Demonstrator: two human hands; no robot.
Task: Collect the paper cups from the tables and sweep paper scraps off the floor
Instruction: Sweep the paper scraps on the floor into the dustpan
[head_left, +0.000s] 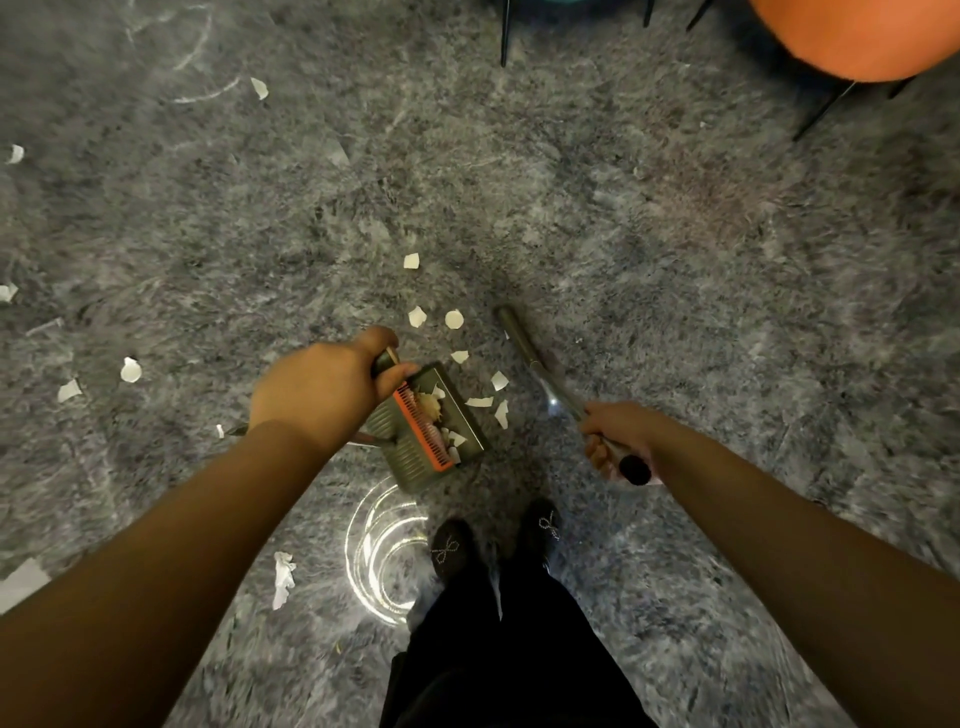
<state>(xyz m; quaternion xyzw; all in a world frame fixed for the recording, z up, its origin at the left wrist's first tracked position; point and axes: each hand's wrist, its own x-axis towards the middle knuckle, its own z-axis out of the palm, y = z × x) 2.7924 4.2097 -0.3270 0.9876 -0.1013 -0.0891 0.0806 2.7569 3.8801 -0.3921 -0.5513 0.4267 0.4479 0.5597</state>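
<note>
Paper scraps (480, 387) are lying on the floor (675, 249) just beyond the dustpan (434, 426), between it and the broom handle (545, 374), while the left hand (322, 384) is gripping the dustpan's handle and the right hand (615, 441) is gripping the broom.

The scene is dim and warm-toned, lit mainly from overhead. A bright ringed glare of curved white arcs (382, 551) shines on the glossy mottled grey stone floor (649, 249), and a smaller glint sits on the shiny metal broom handle (550, 384). A soft dark shadow pools on the floor just beyond that handle's far end. Motion blur smears the floor texture, most strongly towards the edges. Wide-angle distortion bows the frame's margins and stretches both forearms. The torn white paper scraps (457, 358) look slightly overexposed.
</note>
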